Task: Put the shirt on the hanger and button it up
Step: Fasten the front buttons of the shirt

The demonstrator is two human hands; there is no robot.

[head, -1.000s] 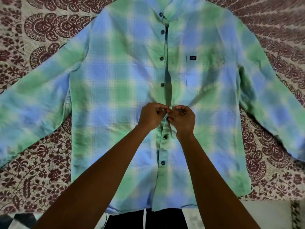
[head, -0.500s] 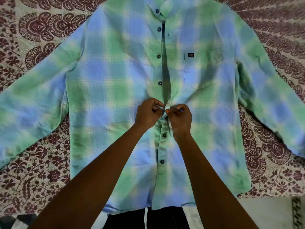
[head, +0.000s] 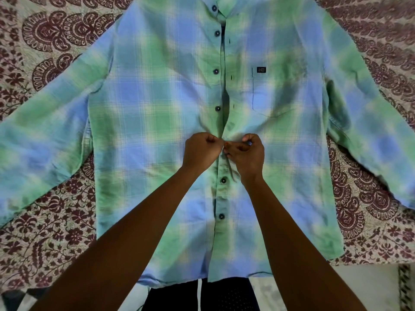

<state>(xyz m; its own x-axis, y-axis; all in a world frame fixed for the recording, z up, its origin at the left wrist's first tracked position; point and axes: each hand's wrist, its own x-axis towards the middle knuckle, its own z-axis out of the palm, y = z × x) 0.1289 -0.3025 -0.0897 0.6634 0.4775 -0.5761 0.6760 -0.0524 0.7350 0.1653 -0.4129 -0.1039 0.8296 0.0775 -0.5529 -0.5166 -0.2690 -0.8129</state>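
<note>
Buttoning the shirt (head: pixel 146 104) mid-placket
Curled fingers (head: pixel 247 139) of left hand (head: pixel 201 152) and right hand (head: pixel 248 156) pinch opposite front edges, to bring button and hole together

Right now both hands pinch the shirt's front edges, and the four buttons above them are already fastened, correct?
No. In the head view the left hand and right hand pinch the front edges of the shirt, but the four buttons above them are unfastened.

soft, even indoor light; faint shadows; slight overall blur; wide-angle bending toward the edges
</note>
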